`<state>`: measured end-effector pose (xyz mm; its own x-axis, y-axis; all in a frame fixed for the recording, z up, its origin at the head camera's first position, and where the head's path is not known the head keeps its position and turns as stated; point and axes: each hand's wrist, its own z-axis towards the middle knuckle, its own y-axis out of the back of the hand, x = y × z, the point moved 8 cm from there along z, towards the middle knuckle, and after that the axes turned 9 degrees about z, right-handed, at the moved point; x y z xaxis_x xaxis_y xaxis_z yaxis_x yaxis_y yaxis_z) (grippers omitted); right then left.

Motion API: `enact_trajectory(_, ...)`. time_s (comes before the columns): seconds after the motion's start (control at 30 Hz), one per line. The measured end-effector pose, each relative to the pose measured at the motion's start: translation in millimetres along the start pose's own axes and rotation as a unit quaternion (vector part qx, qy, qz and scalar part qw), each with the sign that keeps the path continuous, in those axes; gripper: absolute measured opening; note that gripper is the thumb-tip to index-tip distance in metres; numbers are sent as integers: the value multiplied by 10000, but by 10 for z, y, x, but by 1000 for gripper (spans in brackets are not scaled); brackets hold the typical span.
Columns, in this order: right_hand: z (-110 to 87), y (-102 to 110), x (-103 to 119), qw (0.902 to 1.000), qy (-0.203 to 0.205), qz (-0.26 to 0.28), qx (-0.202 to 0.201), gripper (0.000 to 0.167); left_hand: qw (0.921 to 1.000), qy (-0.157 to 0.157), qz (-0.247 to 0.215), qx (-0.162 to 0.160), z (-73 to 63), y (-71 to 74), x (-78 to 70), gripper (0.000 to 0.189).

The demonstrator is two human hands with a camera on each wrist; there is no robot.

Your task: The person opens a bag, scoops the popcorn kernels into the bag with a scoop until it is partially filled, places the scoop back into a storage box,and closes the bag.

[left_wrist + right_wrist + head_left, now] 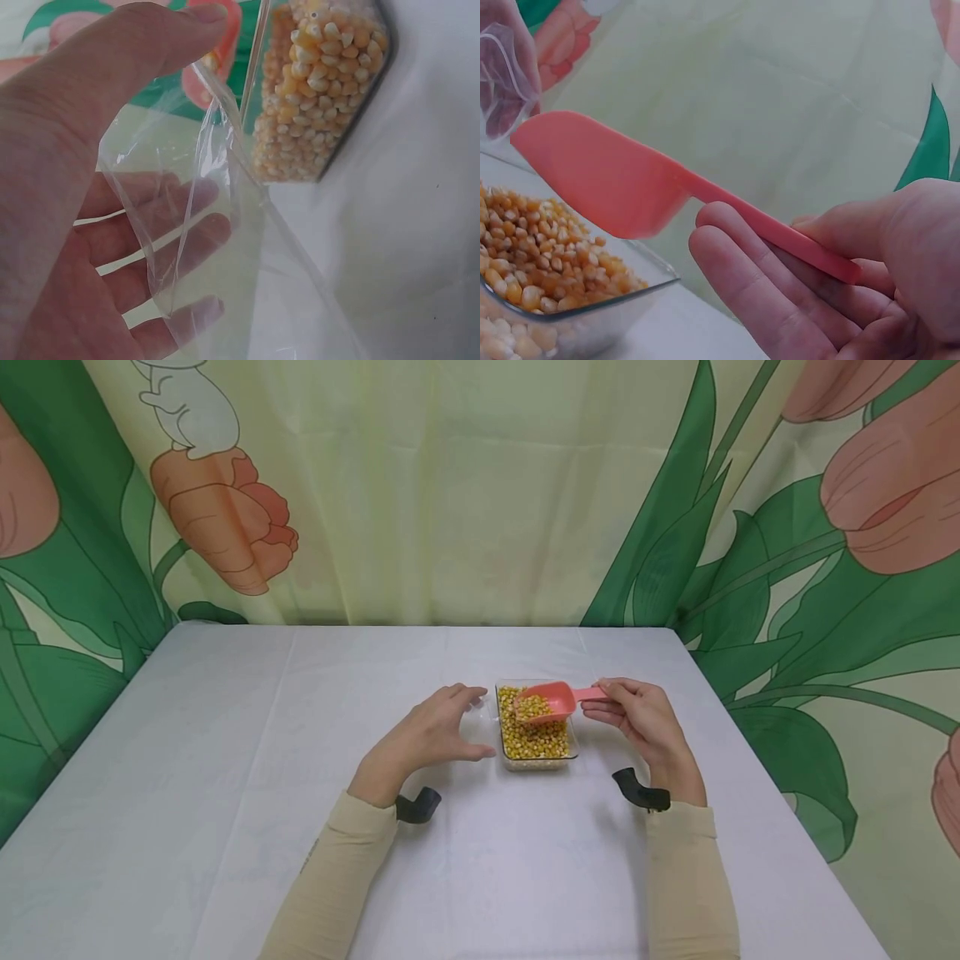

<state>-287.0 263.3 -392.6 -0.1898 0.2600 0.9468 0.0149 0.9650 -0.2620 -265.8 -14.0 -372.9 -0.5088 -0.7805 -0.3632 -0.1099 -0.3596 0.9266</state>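
My right hand pinches the handle of a pink scoop between thumb and fingers. Yellow corn kernels lie in the scoop's bowl, which overlaps the glass container in the head view. That container is filled with more corn kernels. Left of it, my left hand holds a clear plastic bag, thumb on the near side and fingers spread behind it, showing through the film. The bag's mouth lies close to the thumb tip and the scoop's tip.
A white cloth covers the table, with wide surface left of the hands and in front of them. Behind it hangs a printed curtain with tulips and a carrot. A black wrist mount sticks out beside each sleeve.
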Motion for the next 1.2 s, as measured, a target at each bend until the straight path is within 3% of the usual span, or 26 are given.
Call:
enact_trajectory(0.47,-48,-260,100,9986,255,-362,293,38,9997,-76,29,-243,24,8,-13,83)
enact_trajectory(0.7,-42,-352,82,9973,214,-643,277,42,9996,-61,100,-260,30,12,-33,84)
enact_trajectory(1.2,-76,-537,121,9872,529,-1494,175,45,9994,6,71,-324,28,13,-52,83)
